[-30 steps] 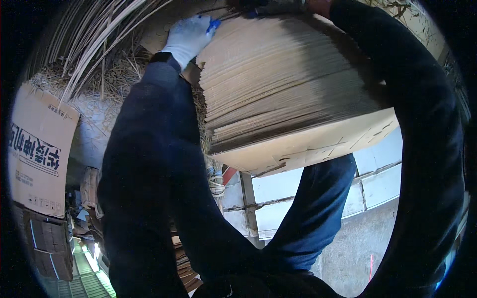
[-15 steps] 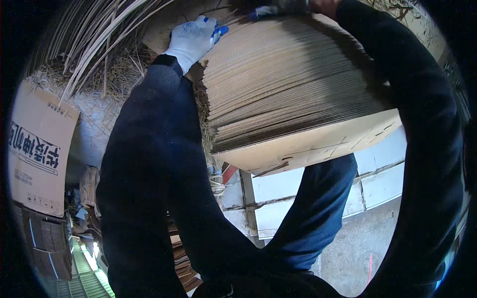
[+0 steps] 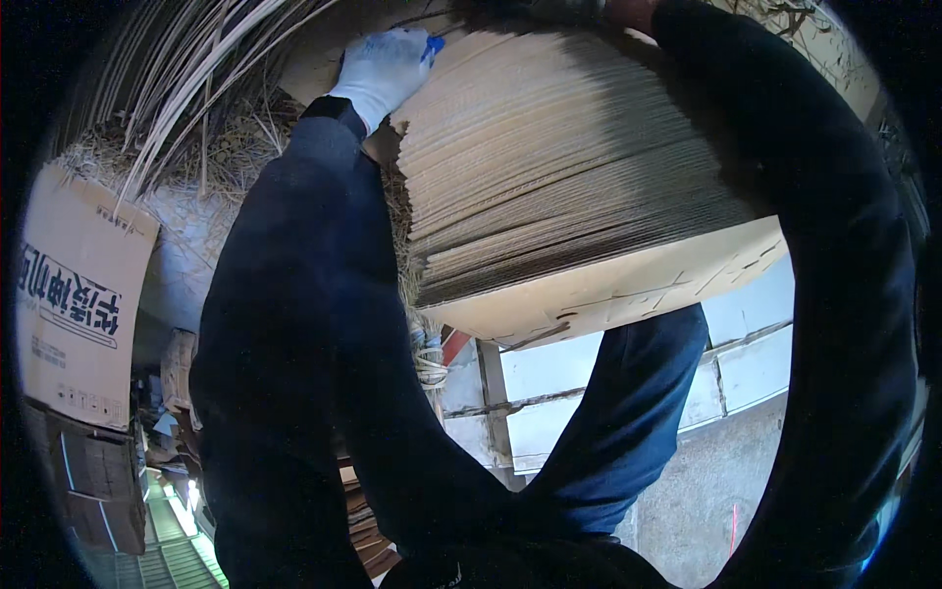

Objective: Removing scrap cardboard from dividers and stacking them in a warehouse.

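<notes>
- Cardboard stack [image 3: 569,147], many flat corrugated sheets pressed together with their edges showing, sits at the far centre between the two forearms; its pale near face [image 3: 608,285] overlaps the right leg [image 3: 628,422] in view.
- Left hand [image 3: 386,67], in a white glove with blue on its palm side, is at the stack's far left corner; I cannot tell whether its fingers grip the sheets or only rest there.
- Right hand [image 3: 564,10] is dark and partly cut off at the far edge of view, beyond the stack; how wide its fingers are, I cannot tell.
- Compared with half a second ago, the left hand is slightly farther away and less of its blue shows; the right hand's pale glove patch has gone from view.
- The stack keeps almost the same place.
- Straw [image 3: 240,162] and long pale strips [image 3: 186,108] lie to the far left, with a printed carton panel [image 3: 83,294] nearer.
- Pale tiles [image 3: 549,363] show below the stack.
</notes>
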The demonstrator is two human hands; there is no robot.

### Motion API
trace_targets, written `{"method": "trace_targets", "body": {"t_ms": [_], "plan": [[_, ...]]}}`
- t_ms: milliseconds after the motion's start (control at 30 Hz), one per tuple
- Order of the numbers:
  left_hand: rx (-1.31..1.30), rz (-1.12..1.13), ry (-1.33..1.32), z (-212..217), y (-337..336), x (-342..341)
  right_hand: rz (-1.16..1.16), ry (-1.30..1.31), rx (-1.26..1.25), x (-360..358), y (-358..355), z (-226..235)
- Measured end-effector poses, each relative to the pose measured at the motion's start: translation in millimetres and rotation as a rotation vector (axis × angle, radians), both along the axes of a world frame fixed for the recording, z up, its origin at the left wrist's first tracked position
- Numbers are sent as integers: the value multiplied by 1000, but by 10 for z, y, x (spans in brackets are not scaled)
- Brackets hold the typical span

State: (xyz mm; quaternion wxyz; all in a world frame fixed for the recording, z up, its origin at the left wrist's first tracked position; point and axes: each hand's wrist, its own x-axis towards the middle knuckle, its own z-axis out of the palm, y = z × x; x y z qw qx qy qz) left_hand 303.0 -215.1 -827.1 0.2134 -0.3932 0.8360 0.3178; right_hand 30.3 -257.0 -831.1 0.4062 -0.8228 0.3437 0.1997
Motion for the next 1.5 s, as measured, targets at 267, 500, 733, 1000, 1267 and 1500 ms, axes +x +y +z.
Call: {"method": "trace_targets", "body": {"t_ms": [267,500,733,1000,1267,1500], "plan": [[-729,-278,29,-492,-473,63,-5,21,14,-106,-56,-4],[-187,250,-225,951,-525,-572,-54,88,46,-455,-46,66],[61,219,237,811,-14,-1242,-107,58,31,-771,-150,323],[-97,292,585,-65,-296,-2102,-269,-52,-69,-1593,-319,1046],[919,823,341,-63,-803,-2234,-464,106,457,-1600,-460,2282],[625,670,646,-74,-772,-2507,-789,93,439,-1557,74,1091]]}}
